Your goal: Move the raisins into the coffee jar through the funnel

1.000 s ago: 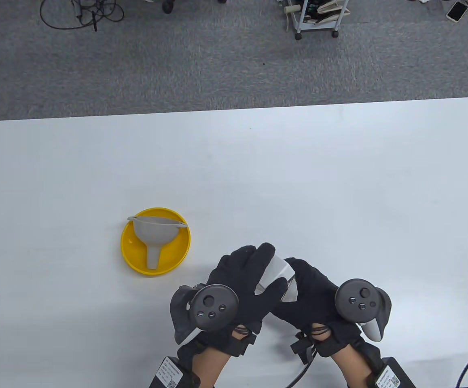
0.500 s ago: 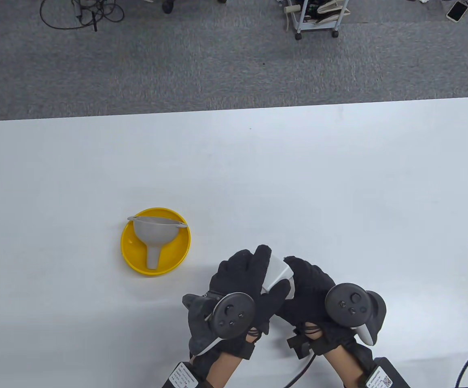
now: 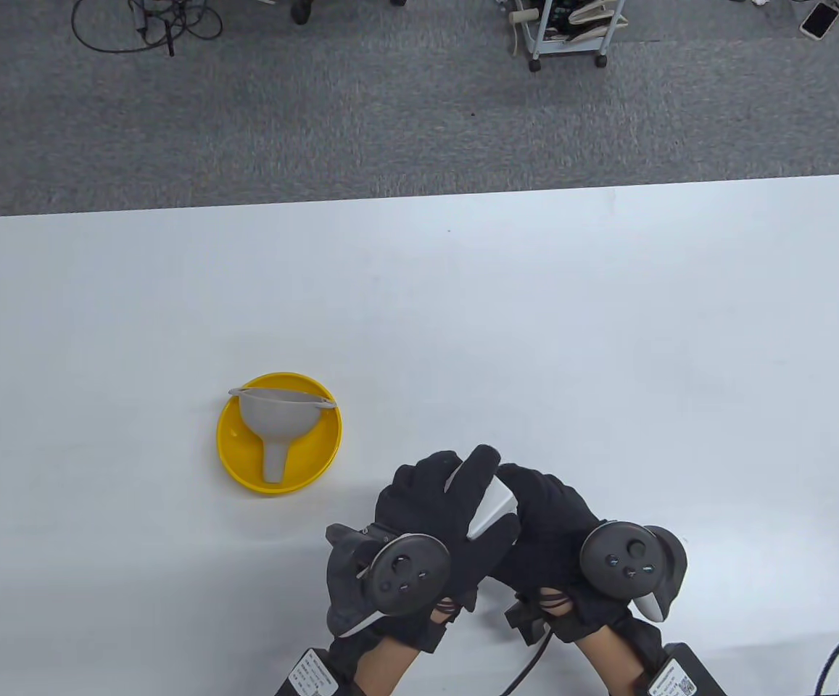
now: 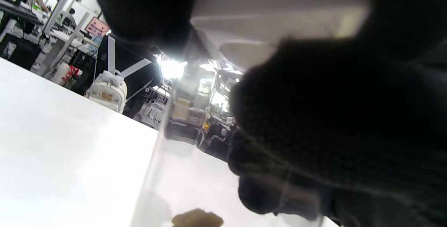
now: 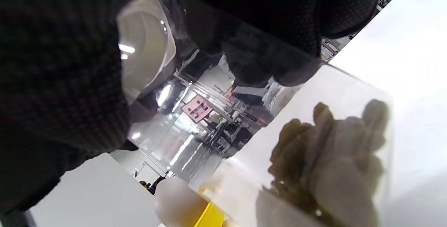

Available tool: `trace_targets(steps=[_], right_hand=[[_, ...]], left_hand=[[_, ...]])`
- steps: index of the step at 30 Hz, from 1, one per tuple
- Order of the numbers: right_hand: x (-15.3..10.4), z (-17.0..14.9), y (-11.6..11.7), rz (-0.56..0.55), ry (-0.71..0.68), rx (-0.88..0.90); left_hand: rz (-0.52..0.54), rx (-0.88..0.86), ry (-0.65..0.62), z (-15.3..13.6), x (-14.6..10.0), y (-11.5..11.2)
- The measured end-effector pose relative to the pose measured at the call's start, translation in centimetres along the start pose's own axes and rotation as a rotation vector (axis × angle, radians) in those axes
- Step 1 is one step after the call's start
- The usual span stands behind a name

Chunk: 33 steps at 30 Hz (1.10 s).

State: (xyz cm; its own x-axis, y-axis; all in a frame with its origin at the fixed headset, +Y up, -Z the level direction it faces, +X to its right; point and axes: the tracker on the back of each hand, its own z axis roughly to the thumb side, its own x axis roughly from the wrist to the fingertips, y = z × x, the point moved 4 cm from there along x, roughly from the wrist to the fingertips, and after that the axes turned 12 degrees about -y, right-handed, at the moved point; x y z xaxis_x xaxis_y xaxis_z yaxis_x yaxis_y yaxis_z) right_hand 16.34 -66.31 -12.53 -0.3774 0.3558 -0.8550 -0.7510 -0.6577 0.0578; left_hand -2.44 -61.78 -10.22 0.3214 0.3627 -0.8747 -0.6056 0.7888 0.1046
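A clear coffee jar (image 5: 279, 122) with a white lid (image 3: 492, 507) stands near the table's front edge, held between both hands. My left hand (image 3: 439, 500) grips the lid from the left, fingers wrapped over its top. My right hand (image 3: 546, 507) grips the jar from the right. Raisins (image 5: 328, 157) lie at the bottom of the jar; one raisin also shows in the left wrist view (image 4: 197, 218). A grey funnel (image 3: 274, 424) lies on its side in a yellow bowl (image 3: 234, 464) to the left of the hands. No raisins show in the bowl.
The white table's far edge (image 3: 419, 197) borders grey carpet. A cart (image 3: 564, 32) and cables (image 3: 143, 22) stand on the floor beyond it. The yellow bowl's edge also shows through the jar in the right wrist view (image 5: 209, 216).
Both hands have drawn closer together around the jar. The left hand has turned and shifted right, now covering more of the lid. The bowl and funnel have not moved.
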Motion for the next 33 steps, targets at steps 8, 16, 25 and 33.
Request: trace_targets(steps=[8,16,25,33], right_hand=[[0.3,-0.8,0.3,0.107,0.001,0.1],[0.0,-0.6,0.2,0.029,0.058,0.0],[0.6,-2.0,1.0,0.187,-0.049,0.373],[0.8,-1.5,2.3,0.247,-0.03,0.433]], left_hand=[[-0.155,-0.371,-0.123,-2.3,1.0,-0.7],[-0.054,0.072,-0.018,0.0,0.4,-1.0],[-0.293,-0.64,-0.179,-2.7,1.6,-2.3],[-0.422,-0.842,-0.245,-4.0,0.9,-1.8]])
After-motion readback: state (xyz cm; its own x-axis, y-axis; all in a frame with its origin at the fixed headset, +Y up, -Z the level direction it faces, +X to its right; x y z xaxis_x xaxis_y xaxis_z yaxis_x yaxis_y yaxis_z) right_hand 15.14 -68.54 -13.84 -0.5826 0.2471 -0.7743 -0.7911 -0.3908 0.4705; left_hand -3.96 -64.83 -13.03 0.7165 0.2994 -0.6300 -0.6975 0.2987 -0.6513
